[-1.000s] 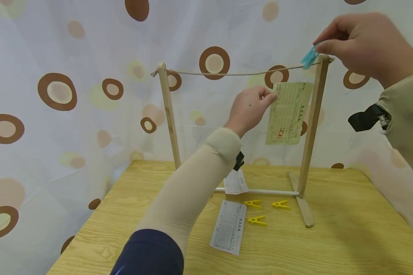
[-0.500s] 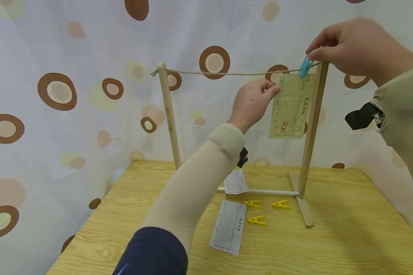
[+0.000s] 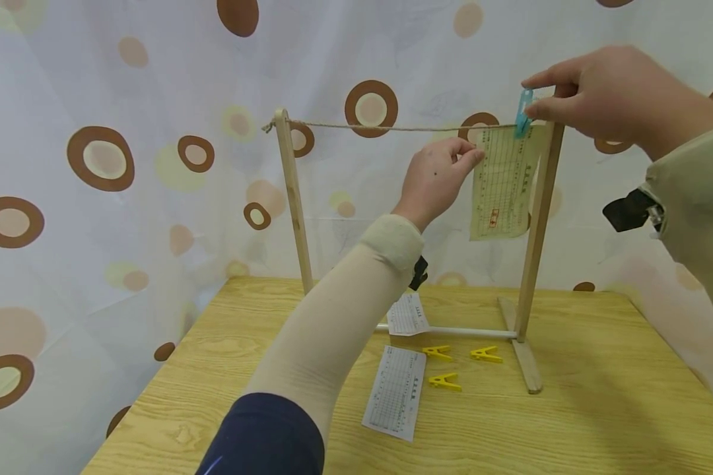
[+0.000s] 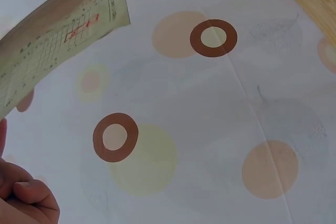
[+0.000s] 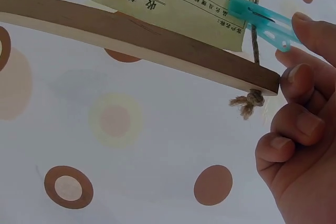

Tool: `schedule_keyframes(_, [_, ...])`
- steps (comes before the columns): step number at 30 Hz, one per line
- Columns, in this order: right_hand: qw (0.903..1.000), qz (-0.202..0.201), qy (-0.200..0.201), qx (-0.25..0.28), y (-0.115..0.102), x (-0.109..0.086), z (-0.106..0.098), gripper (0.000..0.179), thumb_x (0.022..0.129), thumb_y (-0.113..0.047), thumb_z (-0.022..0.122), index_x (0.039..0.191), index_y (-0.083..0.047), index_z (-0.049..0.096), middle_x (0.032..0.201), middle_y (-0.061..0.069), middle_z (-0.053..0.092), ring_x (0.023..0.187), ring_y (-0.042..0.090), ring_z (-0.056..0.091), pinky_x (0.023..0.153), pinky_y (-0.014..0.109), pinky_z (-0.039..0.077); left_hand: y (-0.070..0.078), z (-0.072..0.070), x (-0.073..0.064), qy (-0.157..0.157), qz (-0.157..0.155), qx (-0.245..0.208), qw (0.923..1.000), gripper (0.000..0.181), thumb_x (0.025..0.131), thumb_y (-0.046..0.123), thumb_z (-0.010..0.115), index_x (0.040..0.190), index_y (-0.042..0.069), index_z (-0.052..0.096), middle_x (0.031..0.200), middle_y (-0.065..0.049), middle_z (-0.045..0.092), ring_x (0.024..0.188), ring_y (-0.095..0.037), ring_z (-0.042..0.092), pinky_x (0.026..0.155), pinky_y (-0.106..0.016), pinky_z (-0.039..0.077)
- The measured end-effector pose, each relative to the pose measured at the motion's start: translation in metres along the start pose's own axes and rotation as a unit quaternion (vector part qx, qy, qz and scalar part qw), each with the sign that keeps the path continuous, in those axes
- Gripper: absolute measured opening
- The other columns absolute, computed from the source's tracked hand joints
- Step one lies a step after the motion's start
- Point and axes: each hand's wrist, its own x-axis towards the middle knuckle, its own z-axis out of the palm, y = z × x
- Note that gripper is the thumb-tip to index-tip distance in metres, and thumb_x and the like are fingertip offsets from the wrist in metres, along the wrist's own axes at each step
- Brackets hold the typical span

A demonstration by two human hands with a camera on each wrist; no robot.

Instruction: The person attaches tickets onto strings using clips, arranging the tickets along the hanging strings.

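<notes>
A yellow receipt form (image 3: pixel 502 181) with a red stamp hangs at the right end of the rope (image 3: pixel 392 128). My left hand (image 3: pixel 436 173) pinches its upper left edge. A light-blue clothespin (image 3: pixel 524 112) sits over the rope and the receipt's top edge, its jaws on both in the right wrist view. My right hand (image 3: pixel 620 95) has thumb and forefinger at the clothespin's two handles, the other fingers curled beside the wooden post (image 5: pixel 157 40). In the left wrist view the receipt (image 4: pixel 68 38) slants down from the upper left, above curled left fingers (image 4: pixel 34 195).
The wooden rack stands on a wood-grain table (image 3: pixel 214 369); a white rod (image 3: pixel 475 332) joins its posts low down. Two white receipt forms lie there, the nearer (image 3: pixel 395 392) in front of the rod. Several yellow clothespins (image 3: pixel 445 381) lie beside it. A patterned curtain (image 3: pixel 154 211) hangs behind.
My right hand has come down and left with the blue clothespin, which now sits on the rope and receipt. My left hand has raised the receipt to the rope. The right fingers have spread slightly.
</notes>
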Motion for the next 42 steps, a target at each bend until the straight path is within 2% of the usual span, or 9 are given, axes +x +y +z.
schedule_keyframes(2, [0.9999, -0.008, 0.012, -0.007, 0.000, -0.002, 0.002, 0.060, 0.105, -0.042, 0.049, 0.157, -0.014, 0.039, 0.086, 0.014, 0.051, 0.049, 0.025, 0.042, 0.043, 0.036, 0.041, 0.000, 0.000, 0.000, -0.002, -0.003, 0.003, 1.0000, 0.027, 0.106, 0.040, 0.053, 0.115, 0.021, 0.069, 0.108, 0.012, 0.065, 0.079, -0.008, 0.053, 0.073, -0.022, 0.043])
schedule_keyframes(6, [0.9985, -0.018, 0.052, -0.004, 0.000, -0.006, 0.007, 0.061, 0.103, -0.040, 0.053, 0.156, -0.011, 0.041, 0.093, 0.015, 0.057, 0.058, 0.027, 0.047, 0.046, 0.036, 0.040, -0.001, 0.000, 0.000, -0.008, -0.013, 0.002, 0.9999, 0.031, 0.105, 0.043, 0.053, 0.123, 0.023, 0.068, 0.115, 0.013, 0.064, 0.092, -0.005, 0.057, 0.079, -0.022, 0.046])
schedule_keyframes(10, [0.9946, -0.024, 0.101, 0.006, 0.002, -0.013, 0.012, 0.059, 0.101, -0.037, 0.056, 0.153, -0.011, 0.046, 0.093, 0.015, 0.059, 0.066, 0.028, 0.046, 0.051, 0.034, 0.037, -0.003, -0.002, 0.000, -0.011, -0.015, 0.004, 0.9998, 0.033, 0.104, 0.045, 0.055, 0.127, 0.024, 0.066, 0.118, 0.015, 0.062, 0.094, -0.005, 0.055, 0.079, -0.022, 0.046])
schedule_keyframes(13, [0.9914, -0.028, 0.127, 0.013, 0.002, -0.019, 0.017, 0.058, 0.100, -0.036, 0.056, 0.152, -0.011, 0.048, 0.093, 0.015, 0.059, 0.069, 0.027, 0.045, 0.054, 0.032, 0.035, -0.005, -0.005, -0.003, -0.014, -0.011, 0.004, 0.9998, 0.034, 0.103, 0.045, 0.056, 0.129, 0.024, 0.065, 0.105, 0.010, 0.062, 0.085, -0.007, 0.052, 0.072, -0.023, 0.044])
schedule_keyframes(17, [0.9887, -0.029, 0.145, 0.025, 0.004, -0.028, 0.024, 0.057, 0.100, -0.035, 0.056, 0.151, -0.012, 0.049, 0.091, 0.013, 0.056, 0.070, 0.025, 0.043, 0.056, 0.029, 0.033, -0.010, -0.010, -0.007, -0.021, -0.002, -0.002, 0.9998, 0.038, 0.103, 0.045, 0.057, 0.133, 0.023, 0.062, 0.085, 0.000, 0.056, 0.074, -0.012, 0.048, 0.065, -0.026, 0.041])
schedule_keyframes(26, [0.9859, -0.034, 0.157, 0.046, 0.007, -0.046, 0.041, 0.054, 0.099, -0.031, 0.059, 0.149, -0.012, 0.053, 0.089, 0.011, 0.055, 0.070, 0.022, 0.040, 0.055, 0.027, 0.031, -0.027, -0.021, -0.024, -0.047, 0.040, 0.015, 0.9980, 0.041, 0.103, 0.042, 0.059, 0.137, 0.020, 0.057, 0.082, -0.003, 0.055, 0.067, -0.017, 0.048, 0.064, -0.026, 0.042])
schedule_keyframes(31, [0.9852, -0.041, 0.158, 0.053, 0.009, -0.054, 0.052, 0.051, 0.098, -0.029, 0.061, 0.146, -0.011, 0.056, 0.086, 0.009, 0.053, 0.072, 0.020, 0.039, 0.056, 0.025, 0.031, -0.038, -0.030, -0.036, -0.068, 0.052, 0.033, 0.9957, 0.041, 0.102, 0.041, 0.060, 0.136, 0.019, 0.057, 0.081, -0.003, 0.055, 0.066, -0.018, 0.049, 0.065, -0.027, 0.042])
schedule_keyframes(37, [0.9845, -0.071, 0.157, 0.032, 0.014, -0.066, 0.067, 0.047, 0.098, -0.024, 0.064, 0.142, -0.009, 0.059, 0.085, 0.007, 0.052, 0.071, 0.019, 0.038, 0.060, 0.028, 0.030, -0.049, -0.043, -0.050, -0.098, 0.067, 0.057, 0.9913, 0.040, 0.102, 0.039, 0.062, 0.135, 0.017, 0.058, 0.080, -0.003, 0.056, 0.068, -0.017, 0.049, 0.067, -0.028, 0.042])
schedule_keyframes(42, [0.9847, -0.081, 0.149, 0.040, 0.018, -0.078, 0.081, 0.044, 0.097, -0.022, 0.067, 0.139, -0.009, 0.061, 0.084, 0.004, 0.050, 0.070, 0.015, 0.037, 0.062, 0.027, 0.028, -0.060, -0.051, -0.065, -0.103, 0.080, 0.064, 0.9894, 0.040, 0.100, 0.037, 0.064, 0.135, 0.017, 0.059, 0.078, -0.002, 0.055, 0.066, -0.016, 0.047, 0.065, -0.029, 0.042])
